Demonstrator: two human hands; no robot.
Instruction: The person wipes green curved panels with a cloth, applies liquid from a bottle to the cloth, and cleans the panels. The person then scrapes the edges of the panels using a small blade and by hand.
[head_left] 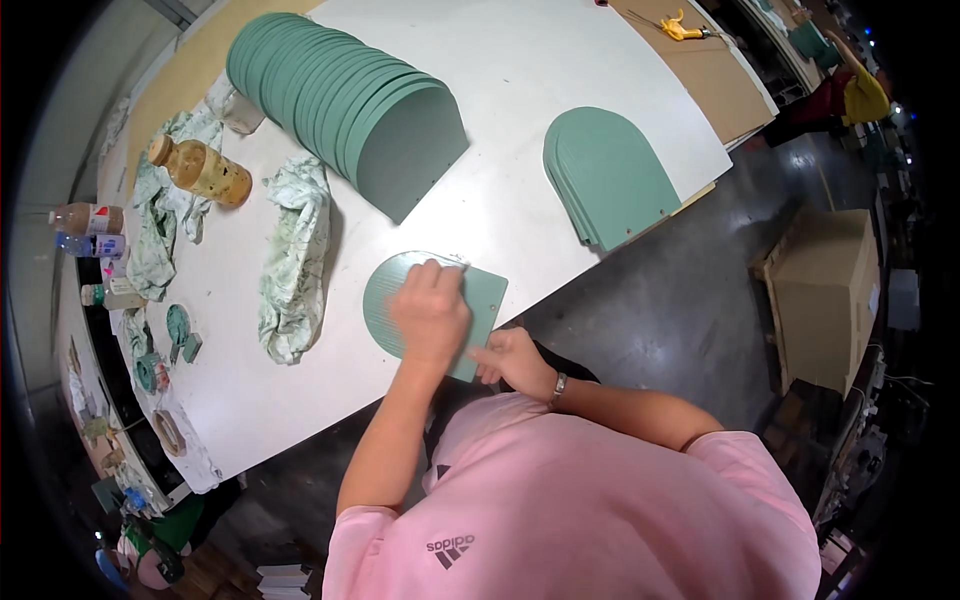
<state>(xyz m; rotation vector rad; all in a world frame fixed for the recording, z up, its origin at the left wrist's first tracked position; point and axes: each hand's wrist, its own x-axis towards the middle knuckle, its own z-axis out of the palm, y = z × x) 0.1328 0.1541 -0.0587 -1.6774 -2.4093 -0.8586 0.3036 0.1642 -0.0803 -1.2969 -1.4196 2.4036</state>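
A green round-ended panel (385, 290) with fine ridges lies flat on the white table, near its front edge. My left hand (430, 312) is closed like a fist over the middle of the panel, slightly blurred; whatever it may hold is hidden under the fingers. At the panel's near straight edge, my right hand (513, 360) grips the corner between thumb and fingers. Beyond lies a long overlapping row of similar green panels (410, 145). To the right a small stack of green panels (612, 175) rests close to the table edge.
A crumpled stained cloth (295, 260) lies left of the panel. Further left are a bottle of brown liquid (205, 172), more cloths (153, 235), plastic bottles (88, 219) and green tape rolls (178, 325). A yellow-handled tool (682, 27) sits far right; a cardboard box (822, 295) stands on the floor.
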